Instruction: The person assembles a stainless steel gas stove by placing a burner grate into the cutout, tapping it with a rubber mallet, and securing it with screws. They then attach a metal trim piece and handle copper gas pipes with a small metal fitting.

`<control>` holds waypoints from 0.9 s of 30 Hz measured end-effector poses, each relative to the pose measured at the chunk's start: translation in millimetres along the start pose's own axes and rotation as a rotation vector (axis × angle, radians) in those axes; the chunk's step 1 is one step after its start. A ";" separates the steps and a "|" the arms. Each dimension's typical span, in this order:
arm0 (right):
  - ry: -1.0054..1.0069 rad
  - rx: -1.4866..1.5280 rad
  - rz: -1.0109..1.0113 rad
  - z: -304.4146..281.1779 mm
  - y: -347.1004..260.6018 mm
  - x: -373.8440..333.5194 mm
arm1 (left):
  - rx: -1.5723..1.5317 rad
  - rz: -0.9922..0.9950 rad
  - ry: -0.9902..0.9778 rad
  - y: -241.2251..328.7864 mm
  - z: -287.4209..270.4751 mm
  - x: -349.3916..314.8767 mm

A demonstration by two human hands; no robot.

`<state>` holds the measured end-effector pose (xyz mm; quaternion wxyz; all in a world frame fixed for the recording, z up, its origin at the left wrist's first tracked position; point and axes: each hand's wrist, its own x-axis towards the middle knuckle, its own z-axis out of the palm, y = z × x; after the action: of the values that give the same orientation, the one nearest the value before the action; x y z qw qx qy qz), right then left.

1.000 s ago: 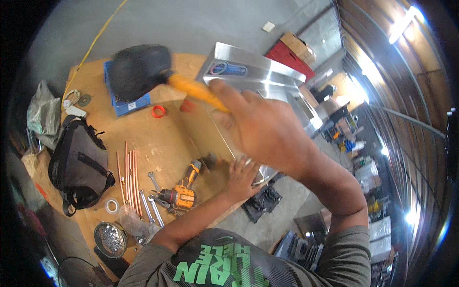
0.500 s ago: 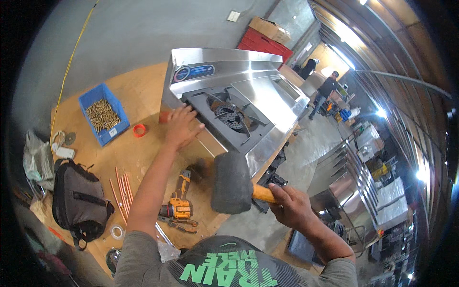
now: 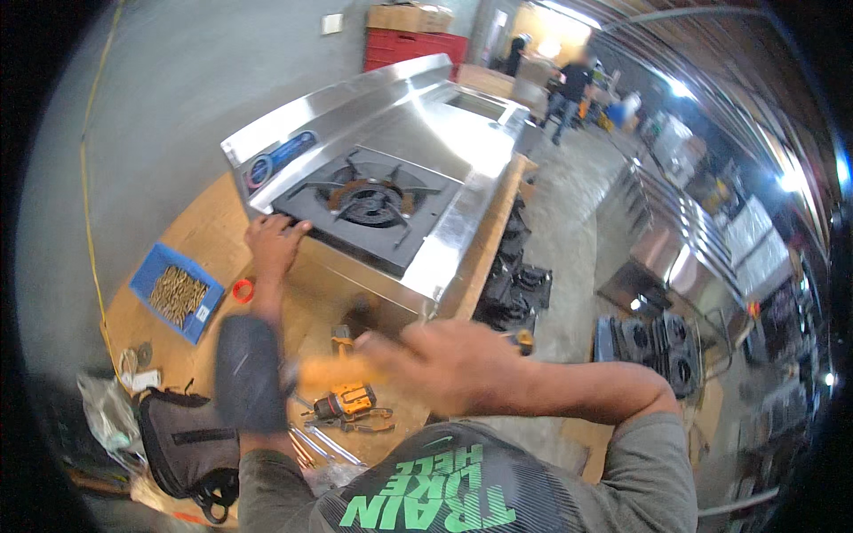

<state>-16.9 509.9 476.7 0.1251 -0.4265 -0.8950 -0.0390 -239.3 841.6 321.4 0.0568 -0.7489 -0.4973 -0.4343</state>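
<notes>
My right hand [image 3: 458, 364], smeared by motion, is closed around the yellow handle of a rubber mallet [image 3: 249, 373]. The mallet's big black head crosses in front of my left forearm. My left hand [image 3: 274, 244] rests with its fingers laid on the near left corner of a stainless steel gas stove [image 3: 435, 258]. A black square top with a round burner [image 3: 369, 200] and pan supports sits in the stove. Below the stove, a yellow and black cordless drill [image 3: 346, 401] lies on the wooden table [image 3: 213, 209], partly hidden behind the mallet handle.
Left on the table are a blue bin [image 3: 209, 298] of brass fittings, a red tape roll [image 3: 243, 290] and a dark bag [image 3: 182, 440]. Copper and silver tubes lie near my left arm. Black stove parts [image 3: 653, 346] are at the right. Another person [image 3: 569, 93] stands far back.
The mallet has swung left, from beside the stove to across my left forearm. My left hand stays at the stove's corner. The view has turned, showing more of the right side.
</notes>
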 end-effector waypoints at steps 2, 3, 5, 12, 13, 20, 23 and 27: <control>-0.088 -0.041 -0.073 0.8 -0.4 -6.5 | 0.019 0.027 0.018 -0.9 -5.2 3.6; -0.044 -0.026 -0.175 4.3 3.6 -9.7 | 0.023 0.068 0.031 -1.0 -5.9 3.6; -0.256 -0.110 0.106 9.1 39.1 -11.8 | 0.061 0.114 0.083 -1.9 -6.4 3.0; 0.114 -0.071 0.221 31.8 17.4 -12.0 | 0.048 0.135 0.121 -1.4 -0.5 0.5; 0.034 -0.070 0.153 34.4 3.9 -13.5 | 0.055 0.140 0.128 -1.6 -0.7 2.1; -0.228 -0.163 0.629 32.1 72.4 -23.0 | 0.054 0.178 0.103 -6.7 2.8 8.0; 0.114 -0.050 0.437 32.9 59.3 -18.7 | 0.013 0.231 0.206 -8.0 2.4 11.2; 0.048 -0.027 0.129 31.4 7.2 -14.8 | -0.038 0.240 0.185 -5.2 2.1 11.8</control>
<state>-8.4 508.9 442.4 0.1432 -0.4836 -0.8618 -0.0531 -240.8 853.5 326.7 0.1399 -0.7607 -0.3884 -0.5010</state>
